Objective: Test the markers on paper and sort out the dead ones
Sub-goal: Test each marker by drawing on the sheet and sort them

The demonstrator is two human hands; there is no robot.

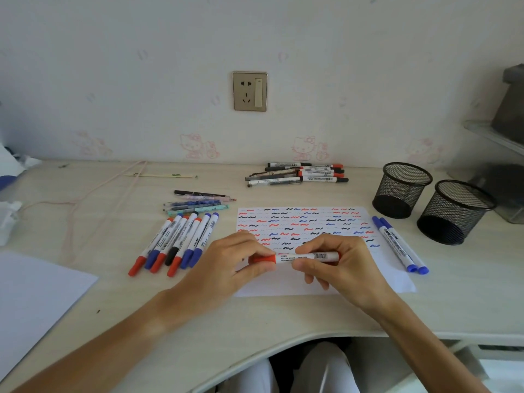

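Observation:
A white marker with a red cap (300,257) lies level above the test paper (306,222), which is covered in red, blue and black squiggles. My left hand (229,265) pinches the red cap end. My right hand (340,262) grips the white barrel near its other end. Several red, blue and black capped markers (175,242) lie in a row left of the paper. Two blue markers (399,243) lie side by side right of the paper. Another pile of markers and pens (300,174) rests at the back by the wall.
Two black mesh pen cups (402,188) (453,211) stand at the right. A few pens (198,204) lie behind the marker row. A blank white sheet (34,293) lies at the near left. A pink cord (85,197) runs across the back left of the desk (255,321).

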